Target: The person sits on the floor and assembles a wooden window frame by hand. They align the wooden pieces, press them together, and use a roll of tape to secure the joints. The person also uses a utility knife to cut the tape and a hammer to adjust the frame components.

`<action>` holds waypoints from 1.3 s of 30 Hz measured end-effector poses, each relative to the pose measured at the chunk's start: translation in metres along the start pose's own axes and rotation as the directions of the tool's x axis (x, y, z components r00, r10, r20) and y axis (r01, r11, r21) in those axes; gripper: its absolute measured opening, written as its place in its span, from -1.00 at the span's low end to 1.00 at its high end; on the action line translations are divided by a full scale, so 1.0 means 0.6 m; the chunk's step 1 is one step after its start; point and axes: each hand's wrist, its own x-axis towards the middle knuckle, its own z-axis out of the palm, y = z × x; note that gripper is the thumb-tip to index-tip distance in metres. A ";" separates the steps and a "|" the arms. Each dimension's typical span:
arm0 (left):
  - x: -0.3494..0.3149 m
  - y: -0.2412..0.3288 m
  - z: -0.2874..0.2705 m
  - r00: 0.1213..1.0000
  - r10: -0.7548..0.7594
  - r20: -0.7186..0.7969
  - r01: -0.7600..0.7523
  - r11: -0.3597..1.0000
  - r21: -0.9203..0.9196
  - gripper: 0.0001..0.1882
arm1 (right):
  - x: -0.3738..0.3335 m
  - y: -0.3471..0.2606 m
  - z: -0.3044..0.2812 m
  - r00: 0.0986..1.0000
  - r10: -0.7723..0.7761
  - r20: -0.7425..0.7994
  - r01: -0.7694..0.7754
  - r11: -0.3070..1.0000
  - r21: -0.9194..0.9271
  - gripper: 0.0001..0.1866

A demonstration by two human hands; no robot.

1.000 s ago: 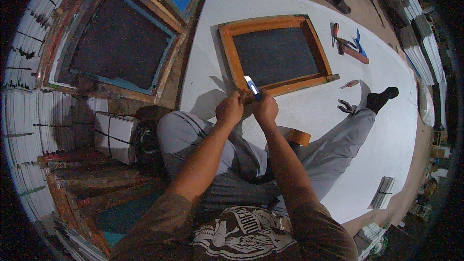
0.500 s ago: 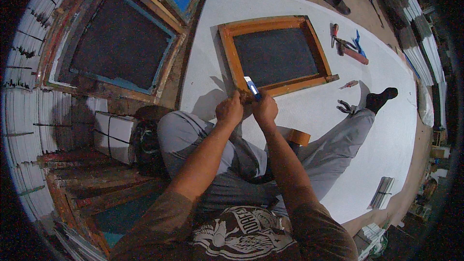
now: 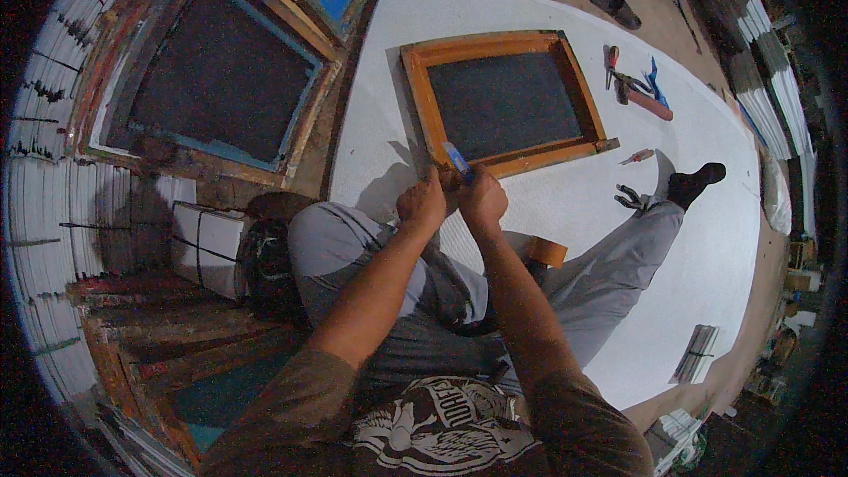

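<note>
A wooden frame (image 3: 486,42) with a dark screen panel (image 3: 503,102) lies on the white sheet in front of me, its sides standing up around the panel. My left hand (image 3: 422,205) is closed at the frame's near left corner, thumb up against the wood. Close beside it, my right hand (image 3: 483,201) grips a blue utility knife (image 3: 458,162), which points up and left over that corner. The contact between knife tip and wood is too small to make out.
Pliers (image 3: 629,197), a small screwdriver (image 3: 636,156) and a group of hand tools (image 3: 640,93) lie to the right. A roll of brown tape (image 3: 548,253) is by my leg. Larger framed screens (image 3: 221,71) and stacked white sheets (image 3: 35,212) fill the left side.
The knife has tilted and dipped slightly, and the bright glare on it has faded. Both hands stay at the same corner; the frame has barely moved.
</note>
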 end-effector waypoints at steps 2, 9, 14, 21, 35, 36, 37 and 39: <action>0.003 0.000 0.016 1.000 0.001 -0.016 -0.002 0.999 -0.032 -0.46 | 0.002 0.011 0.010 1.000 0.004 -0.024 -0.004 1.000 0.003 -0.61; 0.047 -0.035 0.096 0.996 -0.059 -0.071 0.042 0.973 -0.226 -0.40 | -0.002 0.007 -0.010 0.993 0.113 -0.030 -0.113 0.993 0.019 -0.61; 0.083 -0.092 0.152 0.975 0.015 -0.223 -0.024 0.999 -0.036 -0.17 | -0.021 -0.008 -0.009 0.993 0.079 -0.084 -0.070 0.991 0.113 -0.63; 0.047 -0.027 0.060 0.992 -0.123 0.025 0.125 0.969 -0.213 -0.19 | -0.019 0.003 0.001 0.983 0.184 -0.029 -0.182 0.982 0.051 -0.51; 0.037 -0.014 0.053 0.996 -0.081 0.043 0.087 0.984 -0.154 -0.32 | 0.036 0.115 -0.076 0.954 -0.300 -0.005 0.300 0.954 -0.014 -0.73; 0.030 -0.016 0.045 0.994 -0.091 0.056 0.098 0.983 -0.154 -0.34 | 0.033 0.100 -0.099 0.934 -0.358 0.000 0.357 0.933 -0.053 -0.74; 0.025 -0.019 0.040 0.993 -0.100 0.068 0.109 0.982 -0.154 -0.36 | 0.033 0.091 -0.113 0.911 -0.413 0.007 0.412 0.907 -0.093 -0.74; 0.035 -0.030 0.054 0.996 -0.080 0.038 0.085 0.985 -0.153 -0.41 | 0.043 0.094 -0.113 0.879 -0.475 0.040 0.472 0.852 -0.227 -0.75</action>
